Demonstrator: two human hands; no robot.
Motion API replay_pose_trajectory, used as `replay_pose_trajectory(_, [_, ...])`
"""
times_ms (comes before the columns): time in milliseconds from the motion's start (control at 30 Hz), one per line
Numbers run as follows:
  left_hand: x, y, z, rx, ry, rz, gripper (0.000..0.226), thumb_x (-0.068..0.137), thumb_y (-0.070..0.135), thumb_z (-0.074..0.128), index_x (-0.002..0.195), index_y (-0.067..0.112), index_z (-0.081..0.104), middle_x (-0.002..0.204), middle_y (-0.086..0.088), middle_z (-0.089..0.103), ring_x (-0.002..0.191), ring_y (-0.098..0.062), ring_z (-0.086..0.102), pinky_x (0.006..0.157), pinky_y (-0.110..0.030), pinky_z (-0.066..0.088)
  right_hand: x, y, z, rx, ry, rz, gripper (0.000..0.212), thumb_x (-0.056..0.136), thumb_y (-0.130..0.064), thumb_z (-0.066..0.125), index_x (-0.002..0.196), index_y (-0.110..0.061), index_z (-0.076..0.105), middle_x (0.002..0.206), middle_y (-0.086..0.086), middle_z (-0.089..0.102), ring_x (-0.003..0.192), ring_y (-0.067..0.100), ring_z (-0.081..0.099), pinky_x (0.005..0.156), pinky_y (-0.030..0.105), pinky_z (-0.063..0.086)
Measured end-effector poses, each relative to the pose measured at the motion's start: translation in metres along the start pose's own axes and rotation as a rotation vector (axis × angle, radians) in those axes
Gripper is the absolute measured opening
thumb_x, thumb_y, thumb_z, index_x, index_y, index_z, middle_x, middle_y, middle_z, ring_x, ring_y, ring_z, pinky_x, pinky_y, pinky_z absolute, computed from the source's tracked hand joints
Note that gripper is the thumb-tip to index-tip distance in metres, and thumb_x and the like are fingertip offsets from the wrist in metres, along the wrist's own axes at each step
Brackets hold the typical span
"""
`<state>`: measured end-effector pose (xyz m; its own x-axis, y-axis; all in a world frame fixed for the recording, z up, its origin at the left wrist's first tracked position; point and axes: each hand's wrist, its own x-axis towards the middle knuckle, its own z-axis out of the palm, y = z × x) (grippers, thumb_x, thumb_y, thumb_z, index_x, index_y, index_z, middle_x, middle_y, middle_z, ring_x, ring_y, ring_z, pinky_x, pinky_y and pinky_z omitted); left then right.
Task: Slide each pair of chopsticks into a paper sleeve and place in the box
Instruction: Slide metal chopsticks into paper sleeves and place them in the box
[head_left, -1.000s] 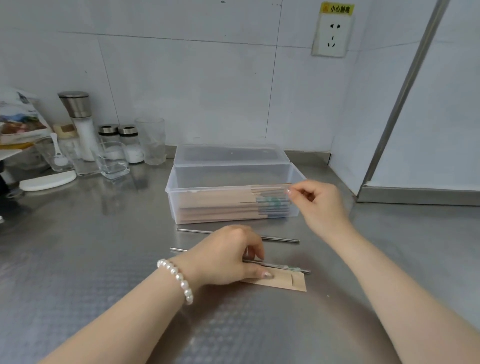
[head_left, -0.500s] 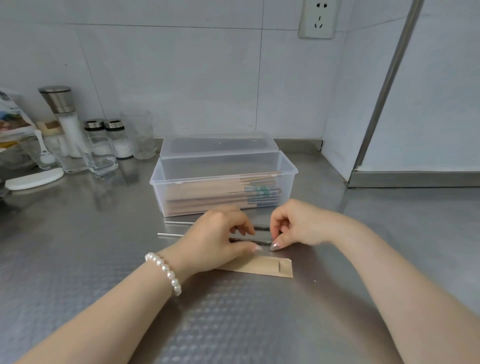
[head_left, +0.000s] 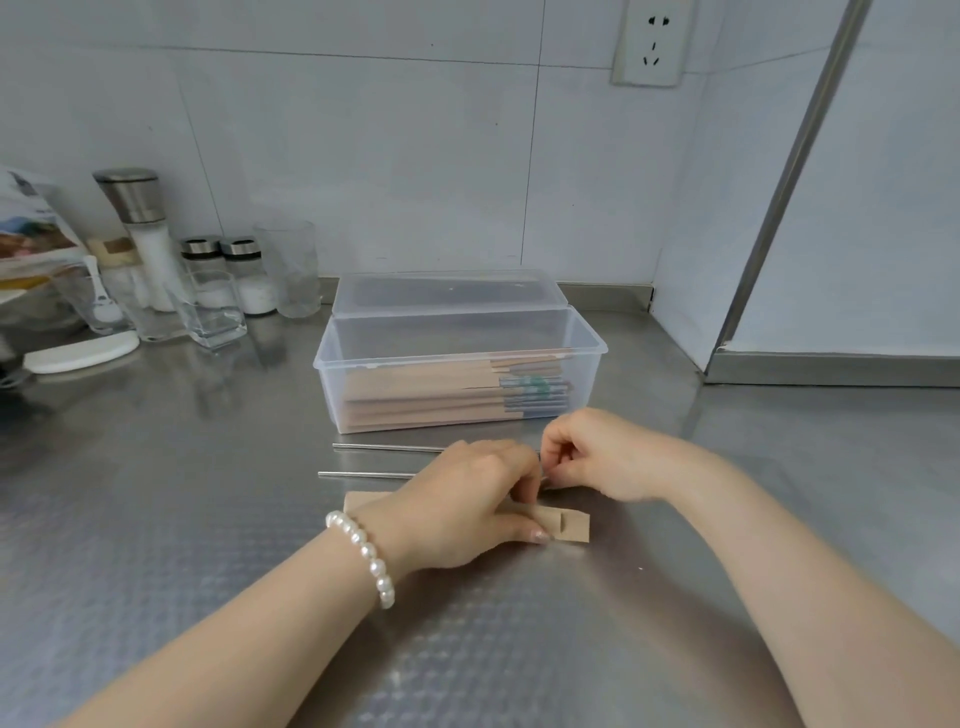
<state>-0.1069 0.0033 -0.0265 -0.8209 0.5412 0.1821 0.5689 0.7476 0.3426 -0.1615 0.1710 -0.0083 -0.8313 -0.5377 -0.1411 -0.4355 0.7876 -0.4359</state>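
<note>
Chopsticks (head_left: 379, 461), two bare metal ones, lie side by side on the steel table (head_left: 156, 545) just in front of the clear box (head_left: 457, 343), their long axes running left to right and roughly parallel to the box's front wall. Only their left ends show; the rest passes under the left hand (head_left: 467, 504). The right hand (head_left: 592, 454) sits at their right ends with fingers curled in a narrow grip, apparently pinching the tips, though the contact itself is hidden behind the left hand's knuckles. A paper sleeve (head_left: 569, 525) lies flat on the table nearest the person, parallel to the chopsticks, and the left hand rests on it, thumb pressing its right portion near the open mouth; whether the other fingers also grip it cannot be told. So the sleeve's mouth faces right, and the chopstick tips are just beyond it, a little farther from the person. The coming move likely calls for the right hand to gather both sticks and feed them leftward into the mouth while the left steadies the paper. Inside the box, many filled sleeves are already stacked.
</note>
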Motion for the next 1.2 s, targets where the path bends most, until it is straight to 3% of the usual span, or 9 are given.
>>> replay_pose_trajectory(167, [-0.006,-0.010,-0.012,-0.218,0.095,-0.114,0.024,0.080,0.015,0.066,0.084,0.026,0.044,0.071,0.008,0.060,0.055,-0.015,0.057,0.062,-0.028,0.049,-0.005,0.004,-0.011,0.253,0.096,-0.027,0.022,0.088,-0.005,0.058,0.074,-0.022,0.055,0.064,-0.002,0.060,0.053,0.001,0.052,0.058,0.019,0.042])
replay_pose_trajectory(267, [-0.010,-0.012,-0.020,-0.311,0.159,-0.150,0.015,0.087,0.015,0.056,0.094,0.026,0.048,0.078,0.003,0.064,0.047,-0.016,0.056,0.052,-0.025,0.048,-0.006,0.004,-0.016,0.539,0.229,-0.098,0.024,0.088,0.005,0.054,0.079,-0.016,0.059,0.058,-0.002,0.052,0.046,0.001,0.046,0.050,0.014,0.039])
replay_pose_trajectory(367, [-0.009,-0.013,-0.021,-0.238,0.197,-0.133,0.007,0.091,0.019,0.051,0.092,0.025,0.053,0.076,0.003,0.061,0.063,-0.015,0.050,0.065,-0.031,0.045,-0.005,0.003,-0.017,0.943,0.368,-0.123,0.023,0.086,0.009,0.053,0.079,-0.010,0.065,0.056,-0.001,0.053,0.047,0.008,0.046,0.048,0.016,0.039])
replay_pose_trajectory(467, [-0.009,-0.013,-0.019,-0.223,0.213,-0.157,0.008,0.091,0.022,0.050,0.086,0.025,0.055,0.070,0.006,0.057,0.066,-0.015,0.046,0.068,-0.031,0.041,-0.001,0.002,-0.020,1.362,0.498,-0.117,0.016,0.087,0.002,0.051,0.081,-0.005,0.065,0.052,-0.001,0.053,0.048,0.010,0.046,0.047,0.016,0.041])
replay_pose_trajectory(567, [-0.008,-0.015,-0.021,-0.218,0.257,-0.169,0.014,0.090,0.029,0.053,0.077,0.025,0.053,0.065,0.002,0.058,0.060,-0.016,0.045,0.060,-0.028,0.038,0.002,0.007,-0.023,1.533,0.665,-0.119,0.021,0.094,-0.016,0.048,0.078,-0.008,0.060,0.049,-0.004,0.049,0.046,0.009,0.045,0.046,0.017,0.039])
replay_pose_trajectory(733, [-0.012,-0.016,-0.031,-0.306,0.297,-0.215,0.019,0.091,0.027,0.052,0.073,0.019,0.050,0.047,0.006,0.054,0.041,-0.005,0.040,0.047,-0.017,0.032,0.000,0.018,-0.034,1.542,1.119,0.021,0.031,0.100,-0.027,0.039,0.072,-0.015,0.047,0.051,-0.001,0.040,0.039,0.005,0.039,0.044,0.018,0.037])
replay_pose_trajectory(867, [-0.013,-0.017,-0.035,-0.359,0.288,-0.263,0.019,0.093,0.028,0.048,0.079,0.014,0.052,0.057,0.000,0.066,0.041,0.000,0.047,0.044,-0.012,0.036,-0.003,0.033,-0.043,1.511,1.354,0.136,0.034,0.101,-0.033,0.032,0.072,-0.017,0.042,0.037,-0.006,0.038,0.034,0.005,0.036,0.043,0.019,0.036])
replay_pose_trajectory(1000, [-0.012,-0.023,-0.031,-0.529,0.268,-0.323,0.014,0.094,0.019,0.046,0.083,0.013,0.051,0.072,-0.012,0.070,0.050,-0.021,0.064,0.048,-0.024,0.049,-0.001,0.043,-0.045,1.549,1.363,0.182,0.035,0.100,-0.034,0.032,0.070,-0.018,0.041,0.035,-0.007,0.036,0.037,0.008,0.034,0.044,0.021,0.037])
replay_pose_trajectory(1200, [-0.010,-0.026,-0.030,-0.594,0.303,-0.302,0.016,0.091,0.002,0.047,0.091,0.018,0.046,0.077,-0.004,0.066,0.057,-0.016,0.067,0.057,-0.025,0.051,0.003,0.038,-0.040,1.326,1.374,0.083,0.034,0.101,-0.030,0.031,0.070,-0.017,0.039,0.030,-0.010,0.038,0.031,0.004,0.036,0.046,0.024,0.035])
